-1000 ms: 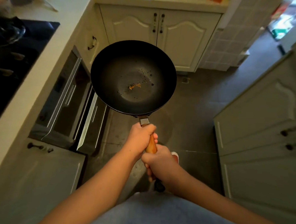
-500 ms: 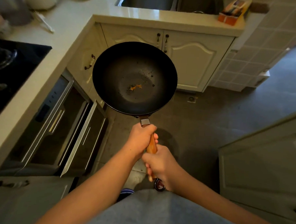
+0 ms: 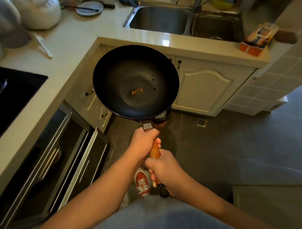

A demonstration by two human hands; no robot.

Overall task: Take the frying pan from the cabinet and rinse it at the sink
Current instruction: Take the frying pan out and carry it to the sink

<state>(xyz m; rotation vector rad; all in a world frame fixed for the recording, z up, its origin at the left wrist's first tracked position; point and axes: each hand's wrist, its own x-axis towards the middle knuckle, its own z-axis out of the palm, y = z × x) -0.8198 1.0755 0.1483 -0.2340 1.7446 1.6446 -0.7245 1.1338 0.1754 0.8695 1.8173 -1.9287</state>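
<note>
Sink [image 3: 158, 20] now shows fully beyond frying pan [image 3: 136, 81], hands' grip unchanged.

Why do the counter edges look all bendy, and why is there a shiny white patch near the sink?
Head view: the wide-angle lens curves straight lines, so the countertop edges bow outward. Head view: the bright patch on the counter in front of the sink is glare from light coming in behind it. Head view: the frying pan looks sharp, while the rice cooker in the corner is stretched and soft.
</note>
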